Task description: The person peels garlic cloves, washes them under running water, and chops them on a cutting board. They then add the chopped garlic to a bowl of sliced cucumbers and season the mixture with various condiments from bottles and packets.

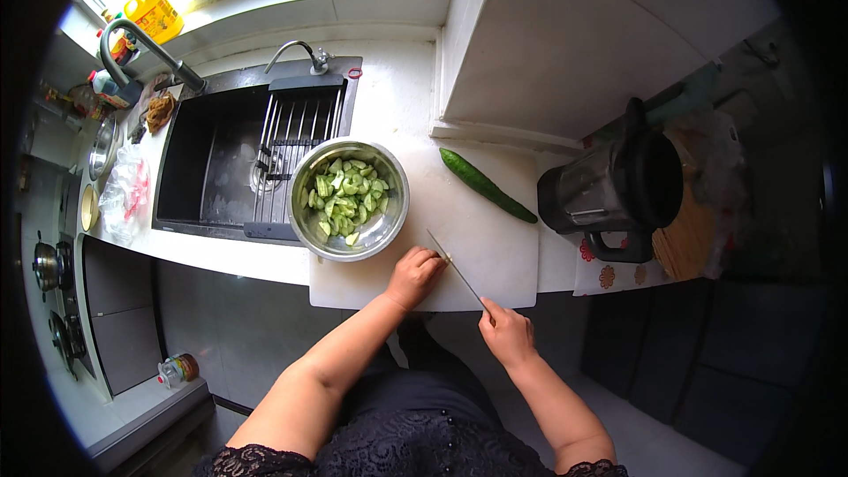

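- A round steel bowl (349, 200) is sitting at the left end of a white cutting board (495, 243), overhanging the right edge of a dark sink (221, 168); it is holding a heap of pale green cucumber slices (346, 194).
- The sink is lying to the left of the board with a metal drying rack (300, 137) resting across its right half (nothing can be made out on the rack); a curved faucet (146, 49) is rising at its far left corner.
- A dark blender jug (618, 185) is lying tipped on its side to the right of the board, its open mouth facing right; what it contains cannot be told.
- A whole green cucumber (486, 184) is lying on the far right part of the board, angled, well apart from both hands.
- The left hand (413, 276) is resting on the near edge of the board with fingers curled under, knuckles touching the board just beside the blade; whether it is holding anything cannot be told.
- The right hand (507, 332) is hovering just off the near edge of the board, fingers wrapped closed around the handle of a knife (455, 269), whose thin blade is pointing far and left across the board.
- A yellow bottle (155, 13) is standing on the far window sill.
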Tool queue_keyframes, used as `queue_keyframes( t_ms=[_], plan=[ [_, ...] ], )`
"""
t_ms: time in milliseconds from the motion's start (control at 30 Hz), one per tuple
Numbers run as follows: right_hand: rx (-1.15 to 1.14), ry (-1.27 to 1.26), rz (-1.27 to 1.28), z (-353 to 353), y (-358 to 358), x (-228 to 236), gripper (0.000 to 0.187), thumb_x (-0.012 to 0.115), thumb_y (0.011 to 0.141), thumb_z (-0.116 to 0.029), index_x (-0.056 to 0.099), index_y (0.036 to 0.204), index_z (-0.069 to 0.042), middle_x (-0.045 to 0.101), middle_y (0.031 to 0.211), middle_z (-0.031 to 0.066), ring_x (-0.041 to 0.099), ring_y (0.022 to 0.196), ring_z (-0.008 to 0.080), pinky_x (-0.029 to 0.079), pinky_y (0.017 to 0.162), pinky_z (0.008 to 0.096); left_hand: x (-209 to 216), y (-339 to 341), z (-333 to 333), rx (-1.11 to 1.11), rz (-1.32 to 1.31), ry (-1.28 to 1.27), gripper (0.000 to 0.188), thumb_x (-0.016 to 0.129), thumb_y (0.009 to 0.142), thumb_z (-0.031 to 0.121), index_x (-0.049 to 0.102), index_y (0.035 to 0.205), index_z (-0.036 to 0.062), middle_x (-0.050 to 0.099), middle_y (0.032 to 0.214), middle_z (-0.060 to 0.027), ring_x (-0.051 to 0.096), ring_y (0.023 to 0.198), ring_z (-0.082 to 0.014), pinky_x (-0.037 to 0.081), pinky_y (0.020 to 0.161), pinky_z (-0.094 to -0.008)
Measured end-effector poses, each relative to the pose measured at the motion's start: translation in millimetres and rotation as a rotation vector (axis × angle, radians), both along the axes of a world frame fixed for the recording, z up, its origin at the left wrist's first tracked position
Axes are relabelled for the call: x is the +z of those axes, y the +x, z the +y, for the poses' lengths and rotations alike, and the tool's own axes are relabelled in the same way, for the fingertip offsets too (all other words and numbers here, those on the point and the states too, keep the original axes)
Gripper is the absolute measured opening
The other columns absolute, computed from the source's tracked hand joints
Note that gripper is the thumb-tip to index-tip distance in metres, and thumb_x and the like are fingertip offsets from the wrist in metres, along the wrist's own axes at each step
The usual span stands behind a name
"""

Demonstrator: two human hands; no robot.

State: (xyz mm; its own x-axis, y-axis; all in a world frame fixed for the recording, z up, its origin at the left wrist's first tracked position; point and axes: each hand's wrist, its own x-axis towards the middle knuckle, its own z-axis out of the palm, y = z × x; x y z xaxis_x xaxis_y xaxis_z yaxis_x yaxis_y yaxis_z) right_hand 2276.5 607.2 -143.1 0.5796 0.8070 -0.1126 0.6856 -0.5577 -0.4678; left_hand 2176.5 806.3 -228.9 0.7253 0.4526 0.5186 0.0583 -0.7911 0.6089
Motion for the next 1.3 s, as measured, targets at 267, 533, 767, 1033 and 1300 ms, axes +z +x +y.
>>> queue_keyframes(
  t_ms=[267,533,767,1033,1300],
  plan=[
    [0.002,-0.041,-0.020,7,-5,5,0.025,0.062,0.081,-0.013,0.070,0.106,-0.012,0.064,0.068,0.0147,0.065,0.063,0.0332,0.053,0.059,0.0441,2,0,1,-0.004,0.026,-0.014,0.012,0.071,0.073,0.005,0.064,0.083,0.0053,0.063,0.085,-0.0066,0.061,0.079,-0.0249,0.052,0.069,-0.0341],
    [0.018,-0.036,0.029,2,-4,8,0.027,0.061,0.083,-0.016,0.068,0.109,-0.013,0.066,0.071,0.0151,0.065,0.066,0.0356,0.053,0.060,0.0469,-3,-2,1,0.021,0.020,-0.004,0.013,0.072,0.073,0.007,0.063,0.083,0.0061,0.063,0.085,-0.0061,0.061,0.078,-0.0244,0.053,0.067,-0.0341],
    [0.002,0.018,0.042,5,-5,7,0.027,0.061,0.083,-0.015,0.068,0.109,-0.012,0.065,0.070,0.0157,0.065,0.066,0.0353,0.053,0.061,0.0466,-11,-2,1,0.005,-0.003,-0.006,0.013,0.073,0.073,0.007,0.062,0.081,0.0063,0.062,0.085,-0.0063,0.061,0.077,-0.0250,0.052,0.065,-0.0344],
    [-0.010,0.046,0.047,12,-4,-7,0.025,0.061,0.083,-0.014,0.069,0.106,-0.010,0.065,0.070,0.0165,0.065,0.066,0.0349,0.053,0.062,0.0457,-10,-3,1,-0.007,0.002,-0.053,0.012,0.072,0.073,0.007,0.062,0.080,0.0062,0.062,0.084,-0.0063,0.060,0.076,-0.0255,0.052,0.065,-0.0349],
    [-0.045,0.102,0.062,7,-10,14,0.025,0.061,0.083,-0.012,0.069,0.106,-0.010,0.065,0.069,0.0161,0.065,0.065,0.0341,0.053,0.060,0.0450,-6,-11,1,0.000,-0.033,-0.071,0.016,0.073,0.072,0.004,0.063,0.084,0.0063,0.064,0.087,-0.0078,0.062,0.081,-0.0278,0.052,0.070,-0.0373]
  ],
)
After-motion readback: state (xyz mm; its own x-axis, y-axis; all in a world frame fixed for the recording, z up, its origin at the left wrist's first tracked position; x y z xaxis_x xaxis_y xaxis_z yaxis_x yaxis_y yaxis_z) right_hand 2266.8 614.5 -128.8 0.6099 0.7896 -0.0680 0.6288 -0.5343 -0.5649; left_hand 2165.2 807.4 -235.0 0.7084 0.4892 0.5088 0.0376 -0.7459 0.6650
